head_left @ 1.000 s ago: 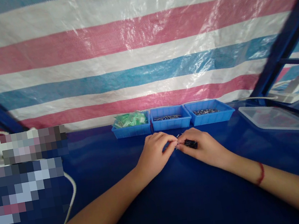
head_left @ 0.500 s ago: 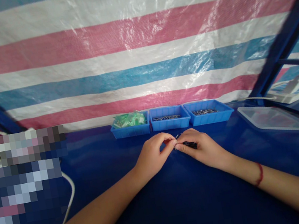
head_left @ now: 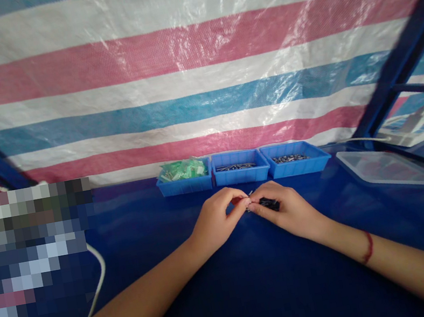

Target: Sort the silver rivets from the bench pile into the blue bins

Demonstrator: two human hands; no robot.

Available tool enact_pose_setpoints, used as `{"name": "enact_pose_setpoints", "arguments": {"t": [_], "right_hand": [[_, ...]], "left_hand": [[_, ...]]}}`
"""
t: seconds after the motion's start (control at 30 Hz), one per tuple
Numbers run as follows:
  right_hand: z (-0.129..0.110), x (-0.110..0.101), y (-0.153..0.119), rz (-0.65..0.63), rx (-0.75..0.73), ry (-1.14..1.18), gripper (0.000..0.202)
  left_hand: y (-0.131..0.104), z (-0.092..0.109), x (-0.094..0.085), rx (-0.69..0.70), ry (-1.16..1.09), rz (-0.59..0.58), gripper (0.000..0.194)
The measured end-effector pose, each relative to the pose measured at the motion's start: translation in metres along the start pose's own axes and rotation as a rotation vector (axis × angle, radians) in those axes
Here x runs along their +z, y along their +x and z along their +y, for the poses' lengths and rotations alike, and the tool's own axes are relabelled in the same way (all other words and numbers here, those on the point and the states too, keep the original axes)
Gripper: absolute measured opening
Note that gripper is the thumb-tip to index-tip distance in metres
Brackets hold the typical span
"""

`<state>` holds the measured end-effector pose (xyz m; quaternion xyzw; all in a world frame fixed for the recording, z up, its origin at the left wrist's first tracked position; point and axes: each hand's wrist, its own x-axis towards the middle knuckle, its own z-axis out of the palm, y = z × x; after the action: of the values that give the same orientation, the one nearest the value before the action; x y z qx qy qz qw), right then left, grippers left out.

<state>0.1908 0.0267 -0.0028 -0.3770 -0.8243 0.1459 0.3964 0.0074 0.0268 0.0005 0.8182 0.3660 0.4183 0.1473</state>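
your left hand point(head_left: 218, 214) and right hand point(head_left: 289, 207) meet at the fingertips, thumb and forefinger of each drawn close. what's between them is too small to make out, so can't tell if either is pinching a part. dark slim pieces point(head_left: 271, 203) show in the gap of your right hand; can't tell if they're on the blue table point(head_left: 235, 291) or in your palm.

risks, my read: your fingers cover the contact point, so a misaligned piece could go unnoticed. any part there sits on fingertips only; a slip could lose it among the dark pieces. if your right hand sweeps, it could scatter them. middle bin point(head_left: 242, 176) and right bin point(head_left: 299, 167) stand side by side, small metallic parts point(head_left: 236, 167) in both; a blind grab could mix them. left bin point(head_left: 186, 186) is heaped with green packets point(head_left: 186, 170); a knock could spill some.
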Motion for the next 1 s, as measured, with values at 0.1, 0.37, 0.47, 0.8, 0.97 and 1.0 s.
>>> {"name": "enact_pose_setpoints", "arguments": {"t": [0.1,0.37,0.47,0.8,0.97,1.0], "right_hand": [[0.0,0.0,0.001,0.012,0.006,-0.003,0.006],[0.001,-0.001,0.0,0.123,0.058,0.02,0.006],[-0.004,-0.004,0.0,0.154,0.027,0.016,0.01],[0.01,-0.019,0.008,0.234,0.036,-0.143,0.021],[0.048,-0.049,0.018,0.56,0.274,-0.368,0.026],[0.055,-0.055,0.019,0.593,0.315,-0.426,0.026]], "left_hand": [[0.0,-0.001,0.001,0.013,0.004,-0.004,0.009],[0.0,-0.006,0.002,-0.014,0.119,0.021,0.005],[0.001,-0.005,0.001,-0.029,0.155,-0.007,0.008],[0.0,-0.002,0.0,-0.081,0.246,0.061,0.019],[-0.001,-0.006,0.003,-0.149,0.4,0.005,0.027],[-0.002,-0.006,0.004,-0.165,0.439,-0.029,0.029]]}}
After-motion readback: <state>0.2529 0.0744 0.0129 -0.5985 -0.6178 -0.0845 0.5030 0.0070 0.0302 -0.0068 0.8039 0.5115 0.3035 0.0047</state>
